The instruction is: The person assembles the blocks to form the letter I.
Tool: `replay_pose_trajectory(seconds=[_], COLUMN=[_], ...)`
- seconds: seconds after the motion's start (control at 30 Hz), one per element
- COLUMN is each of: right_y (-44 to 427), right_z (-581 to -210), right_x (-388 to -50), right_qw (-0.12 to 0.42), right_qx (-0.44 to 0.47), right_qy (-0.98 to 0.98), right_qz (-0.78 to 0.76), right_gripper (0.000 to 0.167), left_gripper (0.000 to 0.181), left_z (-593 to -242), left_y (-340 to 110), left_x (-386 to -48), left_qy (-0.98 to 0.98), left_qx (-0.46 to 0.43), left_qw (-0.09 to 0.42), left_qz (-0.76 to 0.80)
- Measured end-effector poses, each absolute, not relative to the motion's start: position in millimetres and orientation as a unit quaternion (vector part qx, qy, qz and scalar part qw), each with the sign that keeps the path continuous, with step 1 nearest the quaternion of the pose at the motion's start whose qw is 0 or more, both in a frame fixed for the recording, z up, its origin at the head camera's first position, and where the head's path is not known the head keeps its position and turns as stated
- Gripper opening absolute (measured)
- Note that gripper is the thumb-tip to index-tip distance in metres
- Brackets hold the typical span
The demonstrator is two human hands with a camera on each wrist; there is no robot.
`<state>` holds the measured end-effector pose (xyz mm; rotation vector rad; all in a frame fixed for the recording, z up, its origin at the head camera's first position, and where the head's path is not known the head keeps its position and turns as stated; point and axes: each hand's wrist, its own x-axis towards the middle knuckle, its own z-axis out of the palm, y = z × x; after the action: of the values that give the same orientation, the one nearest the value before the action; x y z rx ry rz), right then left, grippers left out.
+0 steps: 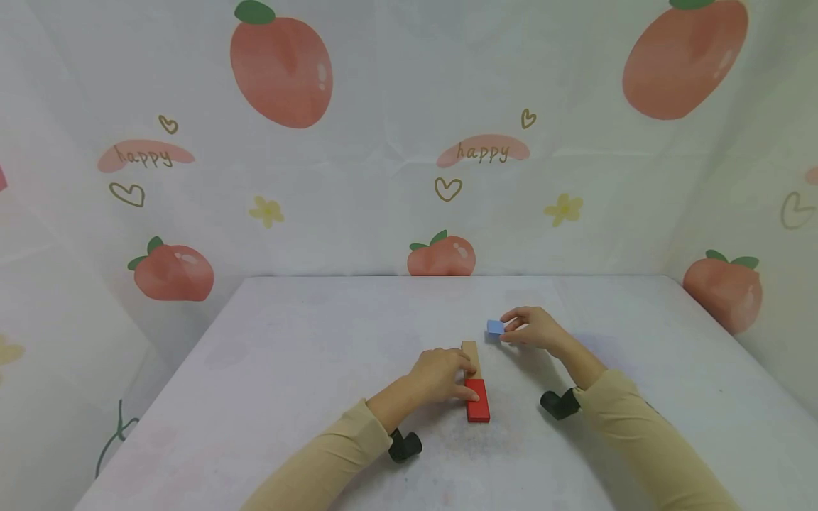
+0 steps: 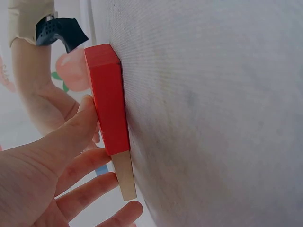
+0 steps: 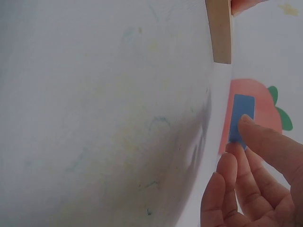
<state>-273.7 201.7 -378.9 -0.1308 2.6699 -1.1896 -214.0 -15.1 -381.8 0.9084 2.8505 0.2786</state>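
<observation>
A red block (image 1: 477,402) lies flat on the table, end to end with a plain wooden block (image 1: 471,359) behind it. My left hand (image 1: 441,374) rests on the pair from the left, thumb on the red block and fingers at the wooden one; in the left wrist view, these fingers are spread and fairly straight. Beyond the wooden block, to the right, my right hand (image 1: 533,330) pinches a small blue block (image 1: 495,327) between thumb and fingers. In the right wrist view the blue block (image 3: 242,118) appears held off the table, apart from the wooden block (image 3: 220,33).
The white table (image 1: 307,369) is backed by a white curtain (image 1: 371,78) printed with peaches. A black wrist device (image 1: 405,446) is on the left forearm, another black device (image 1: 559,404) on the right. A green cord (image 1: 118,433) hangs at the table's left edge.
</observation>
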Motion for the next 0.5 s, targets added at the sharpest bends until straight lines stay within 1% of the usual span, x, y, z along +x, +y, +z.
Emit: replay_pose_trajectory(seconds=[0.5], right_y=[198.4], right_z=[-383.2], right_x=[-275.8], right_qw=[0.099], right_qx=[-0.064], right_qy=[0.903], right_qz=[-0.414], right_gripper=[0.040], left_gripper=[0.043], left_z=[-382.4], left_y=[-14.7], left_x=[-213.9], left_qy=[0.946], left_qx=[0.305], left_qw=[0.060], left_qz=[0.091])
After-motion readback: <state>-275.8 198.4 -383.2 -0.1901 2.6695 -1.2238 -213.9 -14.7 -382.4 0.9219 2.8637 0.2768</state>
